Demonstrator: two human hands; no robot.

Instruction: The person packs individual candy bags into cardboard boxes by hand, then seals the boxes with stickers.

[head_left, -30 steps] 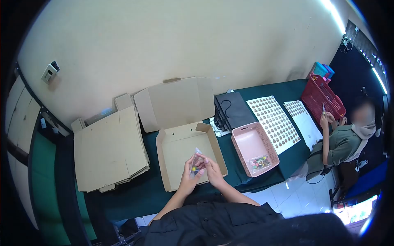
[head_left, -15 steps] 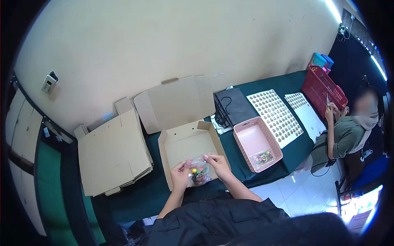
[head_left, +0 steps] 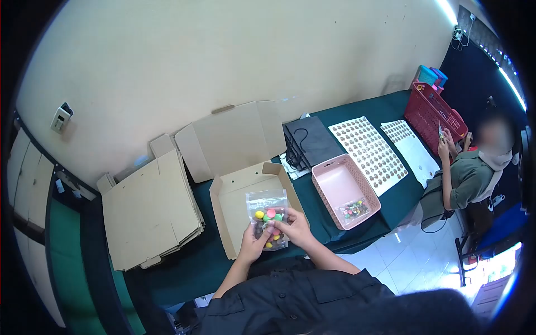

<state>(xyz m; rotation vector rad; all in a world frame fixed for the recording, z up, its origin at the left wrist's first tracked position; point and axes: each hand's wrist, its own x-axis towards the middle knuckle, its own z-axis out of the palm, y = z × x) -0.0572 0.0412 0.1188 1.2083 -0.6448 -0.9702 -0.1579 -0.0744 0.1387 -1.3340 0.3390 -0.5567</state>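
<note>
Between my hands is a clear zip pouch [head_left: 267, 199] of colourful round candies, yellow, pink, green and brown. My left hand [head_left: 252, 243] is closed on its lower left side, thumb across the front. On the lower right side, my right hand [head_left: 296, 228] grips it too, its thumb meeting the left one over the candies. The pouch stands upright in front of an open cardboard box [head_left: 226, 192], whose lid leans back toward the wall. To the right, a pink basket [head_left: 340, 184] holds another candy pouch [head_left: 354, 209] at its near end.
Flattened cardboard boxes [head_left: 151, 215] are stacked on the left. Behind the pink basket lie a black paper bag [head_left: 312, 142] and sticker sheets [head_left: 371, 153]. A red basket [head_left: 427, 114] stands at the far right, beside a person [head_left: 466, 176] holding a small packet.
My hands have shifted from the pouch's top edge down to its lower sides, both thumbs now on its front. The pouch top stands uncovered. The view has turned slightly.
</note>
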